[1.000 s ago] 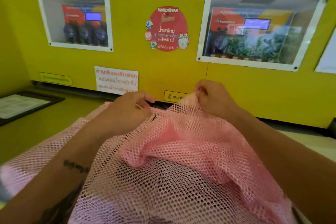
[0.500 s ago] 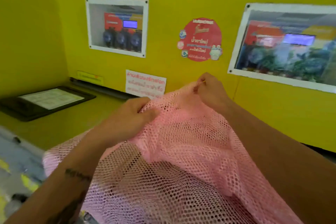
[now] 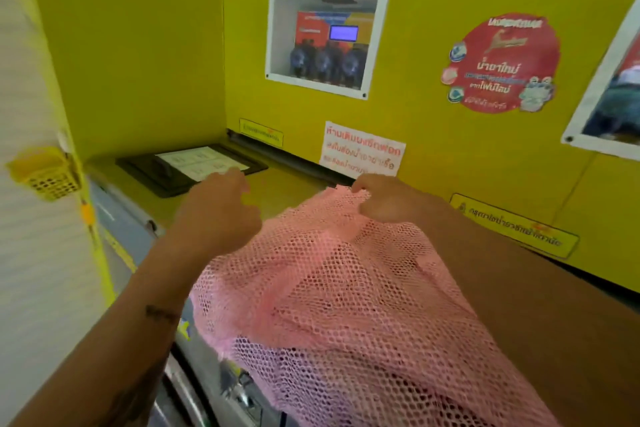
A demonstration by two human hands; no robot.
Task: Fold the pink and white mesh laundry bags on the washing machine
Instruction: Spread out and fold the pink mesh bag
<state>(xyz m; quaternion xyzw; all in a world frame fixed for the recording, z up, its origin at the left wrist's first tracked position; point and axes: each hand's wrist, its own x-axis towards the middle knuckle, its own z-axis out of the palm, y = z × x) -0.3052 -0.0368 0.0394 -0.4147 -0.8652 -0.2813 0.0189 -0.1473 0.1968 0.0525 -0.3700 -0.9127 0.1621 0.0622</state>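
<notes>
- My right hand (image 3: 388, 199) pinches the far edge of the pink mesh bag (image 3: 332, 302).
- My left hand (image 3: 218, 215) hovers loosely curled beside the bag, holding nothing.
- The bag lies rumpled on the yellow washing machine top (image 3: 280, 194), its near end draped over the front.

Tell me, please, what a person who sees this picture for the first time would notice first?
First, the pink mesh bag, spread across the lower middle and hanging over the machine's front edge. The right hand pinches its far edge, while the left hand hovers beside it, off the mesh. Behind them stands the bright yellow wall with a round red sticker at upper right.
</notes>
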